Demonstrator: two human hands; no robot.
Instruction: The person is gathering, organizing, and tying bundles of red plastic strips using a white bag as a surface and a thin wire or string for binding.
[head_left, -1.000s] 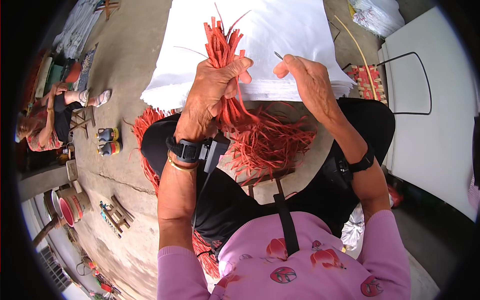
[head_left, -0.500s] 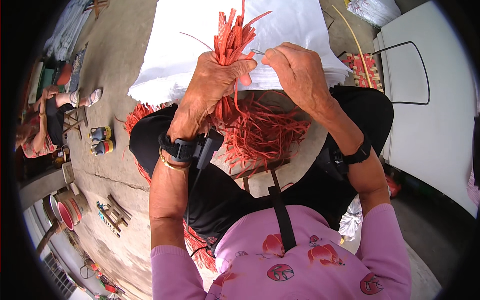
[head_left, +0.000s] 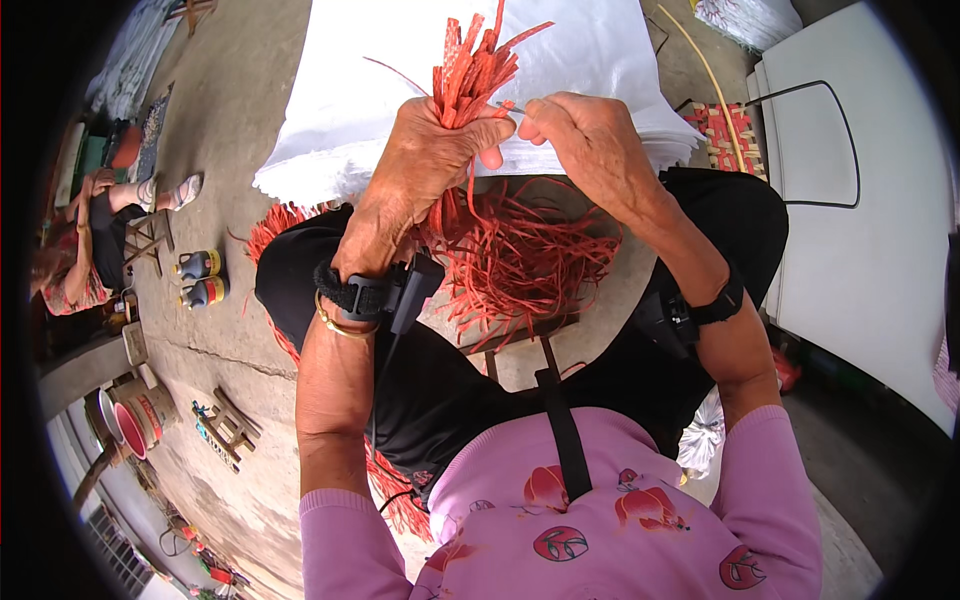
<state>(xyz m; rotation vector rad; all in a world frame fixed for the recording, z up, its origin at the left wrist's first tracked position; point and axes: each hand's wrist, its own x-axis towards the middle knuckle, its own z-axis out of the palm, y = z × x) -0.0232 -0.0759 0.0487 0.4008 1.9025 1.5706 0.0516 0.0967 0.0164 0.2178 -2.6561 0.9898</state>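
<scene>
My left hand (head_left: 425,150) is closed around a bundle of red plastic strips (head_left: 465,85), whose cut ends fan out above the fist. One strip end is pinched by its thumb and reaches toward my right hand (head_left: 590,135). That hand pinches a thin metal needle (head_left: 512,107); most of the needle is hidden in the fingers, and its showing end touches or nearly touches the strip end. Below the fist the strips hang into a loose red tangle (head_left: 530,255) between my knees. A stack of white woven sheets (head_left: 570,50) lies behind both hands.
A large white panel (head_left: 860,200) with a bent black wire (head_left: 855,150) stands at the right, near a red woven seat (head_left: 722,135). On the left are two dark jugs (head_left: 200,278), a small wooden stool (head_left: 230,430) and a seated person (head_left: 85,240).
The needle's looped end has turned and now shows edge-on, closer against the strip end. My right hand has shifted very slightly left; the left hand keeps its hold.
</scene>
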